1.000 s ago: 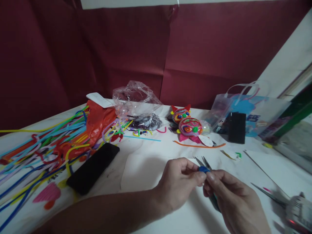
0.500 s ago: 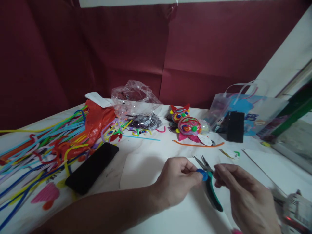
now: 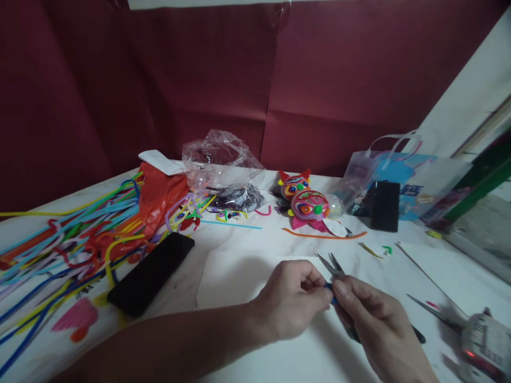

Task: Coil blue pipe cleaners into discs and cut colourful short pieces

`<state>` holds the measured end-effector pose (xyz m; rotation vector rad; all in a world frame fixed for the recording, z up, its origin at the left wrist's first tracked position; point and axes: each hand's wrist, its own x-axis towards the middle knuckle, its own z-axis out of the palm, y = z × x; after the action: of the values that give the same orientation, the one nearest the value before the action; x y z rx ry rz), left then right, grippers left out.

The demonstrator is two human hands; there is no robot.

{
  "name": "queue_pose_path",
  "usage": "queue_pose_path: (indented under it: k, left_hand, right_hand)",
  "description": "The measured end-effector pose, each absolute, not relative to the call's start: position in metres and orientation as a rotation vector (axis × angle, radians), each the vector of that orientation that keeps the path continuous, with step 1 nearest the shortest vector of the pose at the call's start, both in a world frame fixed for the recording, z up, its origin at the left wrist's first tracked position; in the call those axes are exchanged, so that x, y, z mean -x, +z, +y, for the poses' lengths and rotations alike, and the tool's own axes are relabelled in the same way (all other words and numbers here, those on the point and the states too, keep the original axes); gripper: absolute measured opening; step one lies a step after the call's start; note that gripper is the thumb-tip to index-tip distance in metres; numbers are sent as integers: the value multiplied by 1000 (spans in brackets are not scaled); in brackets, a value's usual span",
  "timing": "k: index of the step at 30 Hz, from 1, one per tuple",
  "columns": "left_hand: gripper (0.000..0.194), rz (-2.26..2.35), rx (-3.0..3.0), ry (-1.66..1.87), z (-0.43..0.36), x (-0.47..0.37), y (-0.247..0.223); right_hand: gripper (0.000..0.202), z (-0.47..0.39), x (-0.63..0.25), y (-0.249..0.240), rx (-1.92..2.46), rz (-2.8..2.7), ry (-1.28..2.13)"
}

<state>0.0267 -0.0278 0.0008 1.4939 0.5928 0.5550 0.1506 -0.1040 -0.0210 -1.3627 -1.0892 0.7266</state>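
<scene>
small blue piece [image 3: 334,300], shape and material mostly hidden, pinched now by fingertips of left hand [image 3: 293,300] and right hand [image 3: 371,311] above flat white paper sheet [image 3: 227,284], short of far edge; likely light, bendable, best taken by the rim!

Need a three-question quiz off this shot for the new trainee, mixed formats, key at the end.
1. Choose one: what colour is the small piece pinched in the left hand?
A) red
B) blue
C) yellow

2. True or false: the tips of the pliers are pressed together.

3. Fill in the blank: the loose strip lying on the near side of the two toys is ____ in colour.

Key:
1. B
2. False; the tips stand apart.
3. orange
</scene>
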Motion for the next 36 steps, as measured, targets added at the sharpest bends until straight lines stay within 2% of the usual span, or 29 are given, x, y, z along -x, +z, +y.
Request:
queue_pose_path:
  k: [3, 9, 16, 19, 25, 36]
  left_hand:
    - [10, 588, -1461, 556, -28, -26, 9]
    - [11, 618, -1221, 514, -25, -27, 23]
    - [13, 613, -1193, 526, -25, -28, 19]
    - [17, 599, -1265, 546, -23, -27, 17]
    - [11, 623, -1354, 557, -19, -29, 13]
    - [6, 708, -1284, 503, -23, -29, 13]
  right_hand:
    - [37, -104, -151, -24, 1244, -969, 869]
    - [58, -102, -151, -17, 1051, -813, 1094]
    - [29, -101, -150, -17, 1230, -1009, 897]
    - [33, -102, -150, -17, 1311, -1069, 800]
    - [36, -109, -144, -14, 1469, -1084, 629]
    - [24, -109, -150, -12, 1467, -1582, 283]
